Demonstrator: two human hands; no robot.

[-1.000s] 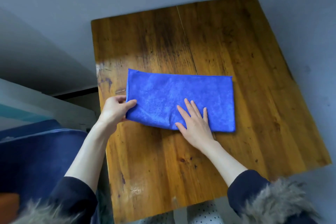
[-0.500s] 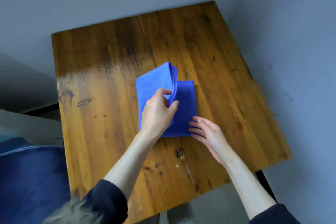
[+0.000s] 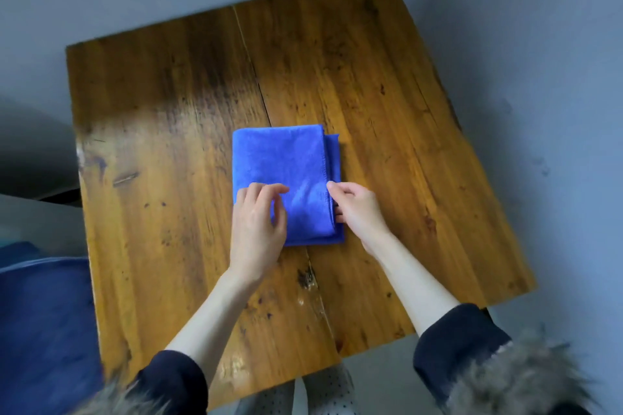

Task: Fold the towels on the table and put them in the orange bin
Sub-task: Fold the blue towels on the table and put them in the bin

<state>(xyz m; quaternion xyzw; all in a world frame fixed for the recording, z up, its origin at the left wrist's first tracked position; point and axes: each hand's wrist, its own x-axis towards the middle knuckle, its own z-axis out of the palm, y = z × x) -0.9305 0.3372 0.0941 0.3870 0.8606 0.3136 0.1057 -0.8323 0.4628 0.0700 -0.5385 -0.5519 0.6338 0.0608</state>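
A blue towel lies folded into a small rectangle near the middle of the wooden table, its layered edges showing along the right side. My left hand rests on the towel's near-left part with loosely bent fingers, holding nothing. My right hand pinches the towel's right edge, thumb on top and fingers tucked under the layers. The orange bin is not in view.
A dark blue padded surface sits low on the left beside the table. Grey floor surrounds the table on the far and right sides. My dark sleeves with fur trim show at the bottom edge.
My left hand carried the towel's left half over to the right and laid it down, so the long strip is now a small rectangle. My right hand moved to the right edge.
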